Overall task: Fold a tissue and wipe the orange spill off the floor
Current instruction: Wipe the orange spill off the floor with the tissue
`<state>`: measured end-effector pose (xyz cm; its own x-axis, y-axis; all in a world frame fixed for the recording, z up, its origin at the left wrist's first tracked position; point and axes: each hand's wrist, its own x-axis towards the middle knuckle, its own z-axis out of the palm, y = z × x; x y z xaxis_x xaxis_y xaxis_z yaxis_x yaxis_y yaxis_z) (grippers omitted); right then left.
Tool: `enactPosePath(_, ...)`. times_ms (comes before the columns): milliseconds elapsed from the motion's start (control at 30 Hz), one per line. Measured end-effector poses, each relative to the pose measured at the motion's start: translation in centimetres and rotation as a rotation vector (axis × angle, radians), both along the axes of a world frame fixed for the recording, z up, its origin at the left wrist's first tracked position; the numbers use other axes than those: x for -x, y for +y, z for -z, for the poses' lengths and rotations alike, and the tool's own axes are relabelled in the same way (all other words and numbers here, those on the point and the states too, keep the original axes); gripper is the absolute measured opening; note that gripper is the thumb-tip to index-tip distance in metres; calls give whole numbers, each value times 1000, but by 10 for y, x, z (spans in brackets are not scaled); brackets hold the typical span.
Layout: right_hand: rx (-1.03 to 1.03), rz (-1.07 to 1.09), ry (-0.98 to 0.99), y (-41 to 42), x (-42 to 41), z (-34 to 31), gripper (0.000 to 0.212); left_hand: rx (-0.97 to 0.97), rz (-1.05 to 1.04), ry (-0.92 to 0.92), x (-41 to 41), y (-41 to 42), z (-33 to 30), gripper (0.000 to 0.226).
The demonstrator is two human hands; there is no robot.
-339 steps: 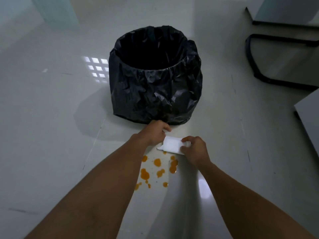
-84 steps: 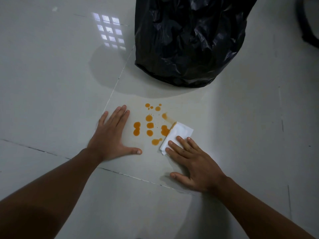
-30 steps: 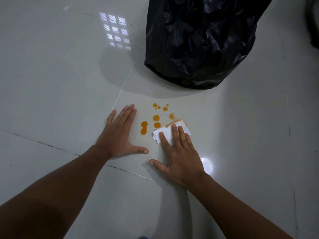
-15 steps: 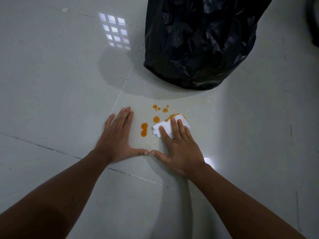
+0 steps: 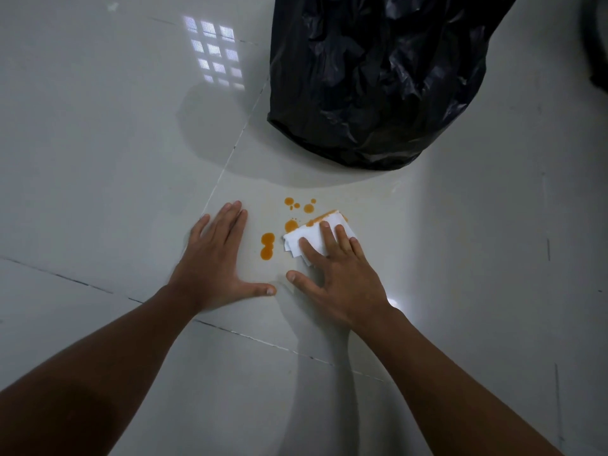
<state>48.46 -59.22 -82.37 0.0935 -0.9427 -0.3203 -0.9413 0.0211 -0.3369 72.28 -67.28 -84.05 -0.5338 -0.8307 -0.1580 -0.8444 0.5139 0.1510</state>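
At the left of the centre of the frame, the left hand (image 5: 215,261) lies flat on the glossy pale grey tiled floor (image 5: 98,153), palm down, fingers together and pointing up the frame, thumb spread to the right. It holds nothing and seems only to support the body.

Just to the right of its fingers is a double orange drop (image 5: 267,245), the part of the orange liquid spill nearest to this hand. Further right and higher in the frame are a round orange blot (image 5: 291,225) and a group of small orange dots (image 5: 300,204).

Next comes the folded white paper tissue (image 5: 314,236), lying flat on the floor at the centre. Its long axis runs from lower left to upper right, and its upper edge is already stained orange. The right hand (image 5: 339,274) presses it down with flat fingers (image 5: 329,240); the hand is open, not closed around the tissue. The two thumbs are near each other but do not touch.

The remaining drops lie to the left of and above the tissue, between the two hands, so the next wipe probably has to go leftward and upward. The right hand, already on the tissue, is the nearer one.

In the upper right stands a black crinkled plastic bin bag (image 5: 378,80), well apart from the spill.
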Motion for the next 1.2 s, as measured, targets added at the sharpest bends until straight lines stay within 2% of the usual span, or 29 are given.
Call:
enactPosePath(267,31,-57,3,-21,14,-7,71,-5,3,3,0,-1,0,143)
enactPosePath(467,32,-83,-52,-42,15,-11,53,-2,2,14,-1,-1,0,142)
enactPosePath(567,133,3,-58,-34,2,-10,69,3,4,20,0,-1,0,142)
enactPosePath(700,45,124,6,-21,-31,0,97,15,6,28,-1,1,2,141)
enactPosePath(767,54,186,30,-26,-41,5,103,19,3,30,-1,0,3,141)
enactPosePath(967,95,252,-28,-46,-39,10,97,11,1,15,-1,-1,1,142)
enactPosePath(1200,95,118,-94,-57,-12,10,84,10,-7,40,-3,-3,3,135)
